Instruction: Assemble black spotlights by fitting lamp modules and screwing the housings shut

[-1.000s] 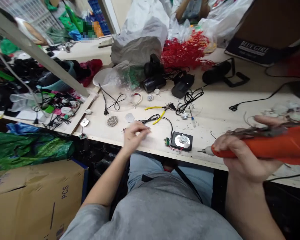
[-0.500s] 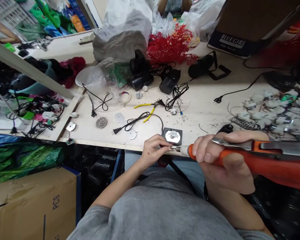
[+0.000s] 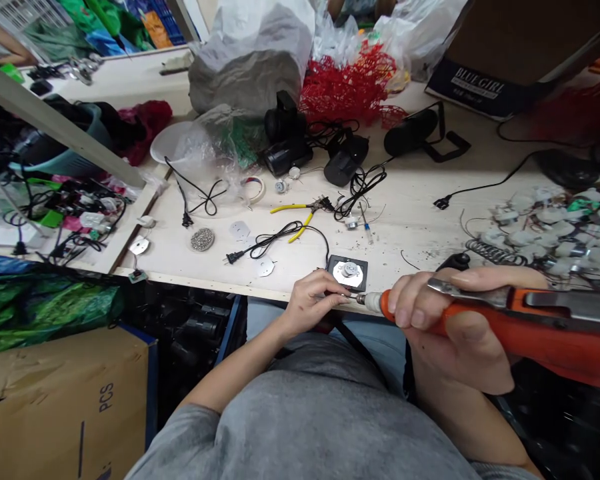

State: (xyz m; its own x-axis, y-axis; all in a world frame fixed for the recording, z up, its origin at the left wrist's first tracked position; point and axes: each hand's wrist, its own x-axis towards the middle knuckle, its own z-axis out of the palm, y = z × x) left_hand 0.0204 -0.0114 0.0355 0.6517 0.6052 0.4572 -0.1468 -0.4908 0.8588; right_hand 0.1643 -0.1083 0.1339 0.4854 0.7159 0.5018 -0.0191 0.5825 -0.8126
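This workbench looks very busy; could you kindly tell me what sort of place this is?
It is probably a small electronics repair or assembly workshop: an orange soldering iron is in use, with yellow-handled pliers and a metal tip-cleaning pad lying on the bench.

Bright, even light, seems to come from overhead; shadows stay soft, and only the gap under the bench (image 3: 185, 327) goes dark. Hot glare on the metal disc (image 3: 346, 271) in the black plate (image 3: 360, 277). Wide-angle bend at the frame edges bows the bench edge (image 3: 205, 281), and the red material (image 3: 575, 110) far right looks soft.
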